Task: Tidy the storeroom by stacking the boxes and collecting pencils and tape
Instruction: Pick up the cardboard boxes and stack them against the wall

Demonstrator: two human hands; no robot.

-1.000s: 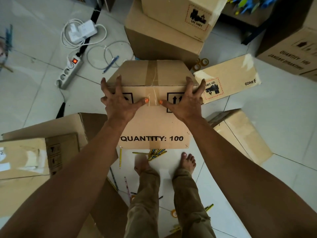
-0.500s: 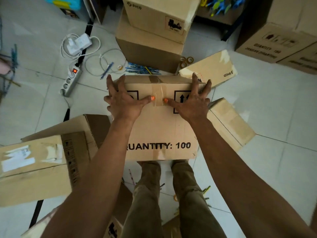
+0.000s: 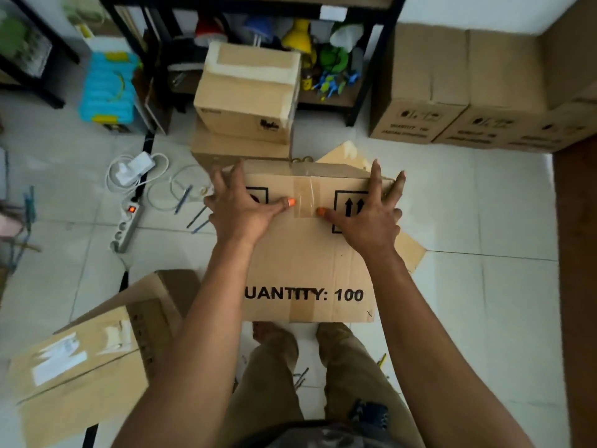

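I hold a brown cardboard box [image 3: 307,263] printed "QUANTITY: 100" off the floor in front of my legs. My left hand [image 3: 242,205] and my right hand [image 3: 371,208] grip its upper edge, fingers spread over the top and thumbs pressed on the near face beside the tape strip. Ahead stands a stack of two boxes: a taped one [image 3: 245,95] on a lower one [image 3: 239,150]. Blue pencils [image 3: 193,218] lie on the tiles to the left, and more pencils [image 3: 300,378] lie by my feet. Tape rolls [image 3: 300,160] peek out just behind the held box.
A large box [image 3: 84,360] lies at lower left. A flat box [image 3: 410,250] sits behind the held one at right. Big boxes [image 3: 420,92] line the right wall. A power strip [image 3: 126,224] with cables, a blue crate [image 3: 108,88] and a black shelf [image 3: 365,85] stand ahead.
The box has come up off the floor and tilted its printed face toward me. My view has risen, so the shelf and the right-hand boxes now show.
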